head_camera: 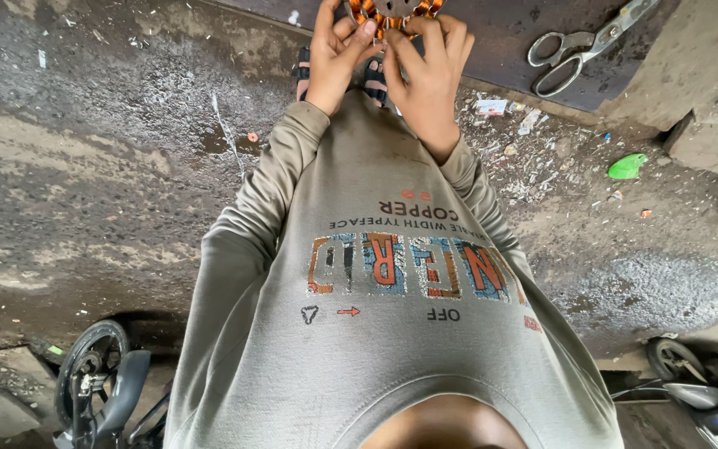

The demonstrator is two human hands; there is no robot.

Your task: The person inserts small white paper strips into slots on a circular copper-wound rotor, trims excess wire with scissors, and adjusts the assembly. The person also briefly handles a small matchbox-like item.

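Both my hands are raised in front of my chest around a round metal stator with copper wire windings (390, 12), cut off by the top edge of the view. My left hand (336, 51) grips its left side with the thumb up against the coils. My right hand (430, 73) holds the right side, fingers curled over the rim. My grey printed sweatshirt (376, 333) fills the middle of the view. My sandalled feet (373, 80) show just below the hands.
Large steel scissors (585, 46) lie on a dark metal sheet (508, 33) at the upper right. Wire scraps and litter (517, 141) and a green scrap (627, 166) lie on the dirty concrete ground. Motorbike wheels stand at lower left (89, 366) and lower right (675, 357).
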